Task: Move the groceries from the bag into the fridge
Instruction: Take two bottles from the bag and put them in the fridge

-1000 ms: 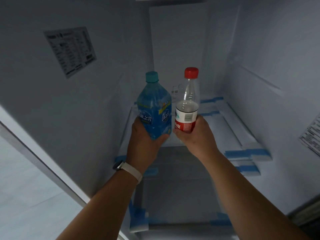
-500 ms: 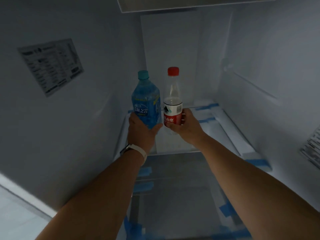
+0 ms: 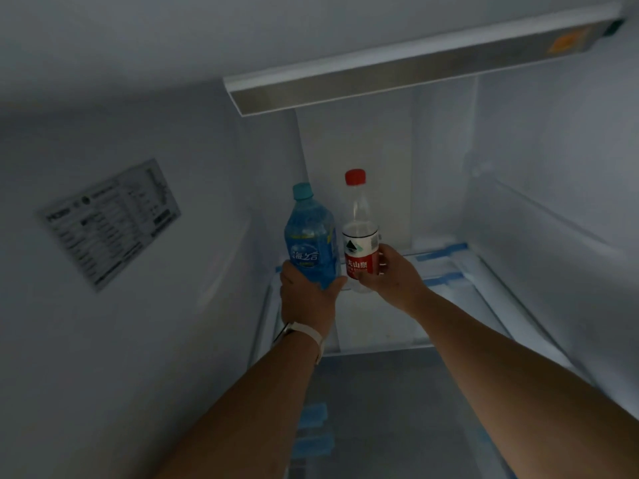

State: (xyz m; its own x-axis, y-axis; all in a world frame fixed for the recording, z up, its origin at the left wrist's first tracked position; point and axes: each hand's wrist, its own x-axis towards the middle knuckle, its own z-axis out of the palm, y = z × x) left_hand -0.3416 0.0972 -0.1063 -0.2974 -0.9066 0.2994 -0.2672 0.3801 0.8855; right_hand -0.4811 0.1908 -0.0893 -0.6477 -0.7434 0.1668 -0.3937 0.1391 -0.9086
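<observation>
Presently both hands are inside the fridge (image 3: 179,357), arms reaching forward from the lower edge of the view.

Left hand (image 3: 307,300): fingers and thumb wrapped round the lower body of the blue bottle (image 3: 310,242). The bottle is upright with a slight lean to the left, teal cap on, white characters on its blue wrap. A pale band (image 3: 308,335) sits on the left wrist.

Right hand (image 3: 396,280): clasped round the lower part of the clear bottle (image 3: 360,223), thumb across the red section of its label. This bottle is upright, red cap on, upper body transparent.

Position: the two bottles stand side by side, very close together, blue to the left, at the rear left of the white shelf (image 3: 380,328). Both bases are partly covered by the hands; whether either bottle rests on the shelf cannot be told.

Surroundings: strips of blue tape (image 3: 442,252) lie across the shelf's rear right area, and further blue strips show low in the view between the arms. A printed label (image 3: 110,223) is stuck to the left inner wall; its text is too blurred to read. Above, a shelf edge with a metallic trim (image 3: 415,72) spans the compartment, carrying an orange sticker (image 3: 567,41) near its right end. Lighting is dim throughout.
</observation>
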